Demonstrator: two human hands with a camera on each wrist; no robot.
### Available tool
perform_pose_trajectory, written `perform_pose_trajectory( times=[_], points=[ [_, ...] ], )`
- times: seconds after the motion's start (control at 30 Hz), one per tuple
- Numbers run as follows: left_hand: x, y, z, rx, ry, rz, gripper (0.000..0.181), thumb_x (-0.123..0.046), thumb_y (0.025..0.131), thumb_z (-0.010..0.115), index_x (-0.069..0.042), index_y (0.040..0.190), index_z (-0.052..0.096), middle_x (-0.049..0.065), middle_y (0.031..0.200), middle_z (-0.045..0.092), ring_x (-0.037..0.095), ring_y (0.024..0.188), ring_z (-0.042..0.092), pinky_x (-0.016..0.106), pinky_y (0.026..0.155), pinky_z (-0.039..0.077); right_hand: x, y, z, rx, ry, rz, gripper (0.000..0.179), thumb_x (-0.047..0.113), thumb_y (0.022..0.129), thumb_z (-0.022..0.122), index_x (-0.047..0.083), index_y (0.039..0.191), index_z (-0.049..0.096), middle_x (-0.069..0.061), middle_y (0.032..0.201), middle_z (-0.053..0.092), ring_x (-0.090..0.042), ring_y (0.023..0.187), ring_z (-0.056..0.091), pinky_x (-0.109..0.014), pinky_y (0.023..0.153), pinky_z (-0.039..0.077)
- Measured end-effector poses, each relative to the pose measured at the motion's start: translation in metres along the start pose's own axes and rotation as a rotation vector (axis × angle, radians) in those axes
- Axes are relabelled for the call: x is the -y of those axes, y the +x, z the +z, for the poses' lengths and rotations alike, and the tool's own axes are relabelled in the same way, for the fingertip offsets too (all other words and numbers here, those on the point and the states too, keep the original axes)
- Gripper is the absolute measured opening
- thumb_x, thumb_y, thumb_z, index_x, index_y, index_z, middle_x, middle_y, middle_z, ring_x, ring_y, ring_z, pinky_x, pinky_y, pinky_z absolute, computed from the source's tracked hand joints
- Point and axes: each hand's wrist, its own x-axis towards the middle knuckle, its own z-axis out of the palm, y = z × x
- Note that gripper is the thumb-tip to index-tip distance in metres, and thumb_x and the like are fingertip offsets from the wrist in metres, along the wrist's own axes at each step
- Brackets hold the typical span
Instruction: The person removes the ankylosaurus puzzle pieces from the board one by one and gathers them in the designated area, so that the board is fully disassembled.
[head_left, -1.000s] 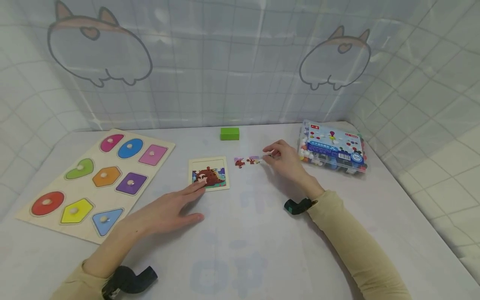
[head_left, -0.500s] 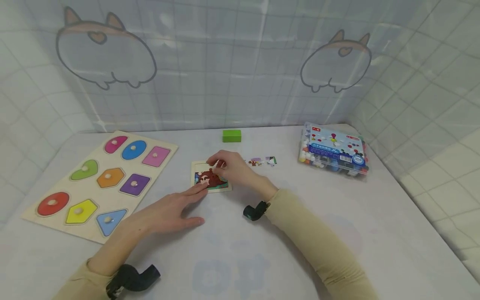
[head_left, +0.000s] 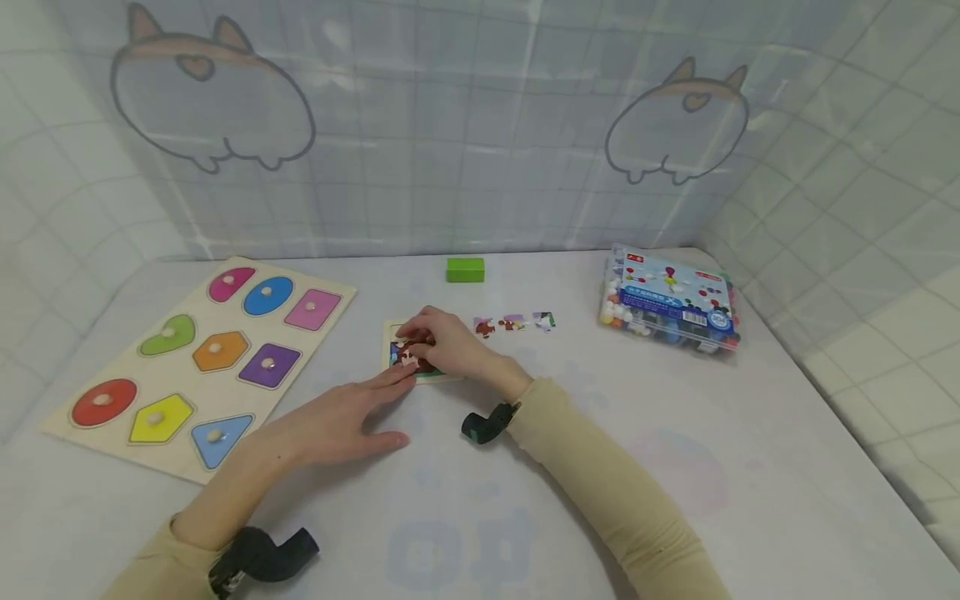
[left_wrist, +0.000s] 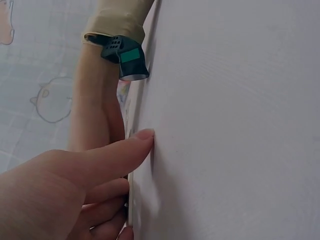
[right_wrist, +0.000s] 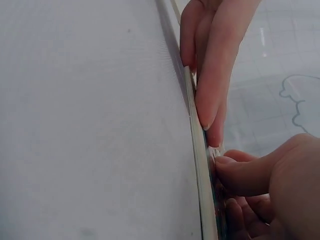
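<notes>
A small jigsaw puzzle (head_left: 442,377) in a pale wooden frame, with a reddish-brown animal picture, lies at the middle of the table. My left hand (head_left: 337,423) lies flat beside it, its straight fingertips resting on the puzzle's lower left edge and the thumb spread on the cloth. Over the picture, my right hand (head_left: 450,343) pinches a puzzle piece down at the upper part of the frame; thumb and fingers mostly hide the piece. In the right wrist view the right thumb (right_wrist: 245,175) sits right at the puzzle's surface, close to the left fingertips (right_wrist: 215,137).
Loose puzzle pieces (head_left: 512,322) lie in a row right of the frame. Behind stands a green block (head_left: 465,270). A wooden shape board (head_left: 217,383) with knobbed shapes lies left; a clear plastic box (head_left: 670,298) of coloured parts is at the back right.
My right hand has moved left from the row of loose pieces to the puzzle frame and now works over its picture. The left hand has stayed at the frame's edge.
</notes>
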Motion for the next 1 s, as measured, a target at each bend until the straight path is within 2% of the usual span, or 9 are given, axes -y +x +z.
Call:
perform_pose_trajectory(
  times=[0.23,0.47,1.0],
  points=[
    [-0.0012,-0.0005,-0.0037,0.015,0.002,-0.02,0.075,-0.045,0.092,0.068,-0.009,0.152,0.042,0.007,0.165,0.025,0.036,0.144,0.04,0.058,0.111,0.039,-0.0008,-0.0007,-0.0005,0.024,-0.052,-0.047,0.026,0.007,0.1,0.059,0.009,0.124,0.069,-0.006,0.113,0.059,-0.015,0.09,0.054,-0.021,0.075,0.043],
    [-0.002,-0.0005,-0.0043,0.017,-0.003,-0.028,0.076,-0.044,0.092,0.069,-0.008,0.153,0.04,0.009,0.165,0.026,0.037,0.144,0.039,0.059,0.111,0.038,-0.0024,-0.0001,-0.0002,0.023,-0.082,-0.123,0.027,0.006,0.099,0.059,0.008,0.124,0.07,-0.007,0.112,0.059,-0.016,0.092,0.054,-0.02,0.076,0.042],
    [-0.003,-0.0009,-0.0037,0.008,0.007,-0.026,0.078,-0.046,0.092,0.068,-0.009,0.154,0.039,0.007,0.165,0.025,0.037,0.145,0.038,0.06,0.111,0.038,0.0001,0.0008,0.0008,0.011,-0.112,-0.148,0.026,0.006,0.099,0.058,0.007,0.123,0.069,-0.008,0.113,0.058,-0.019,0.1,0.054,-0.023,0.083,0.043]
  ],
)
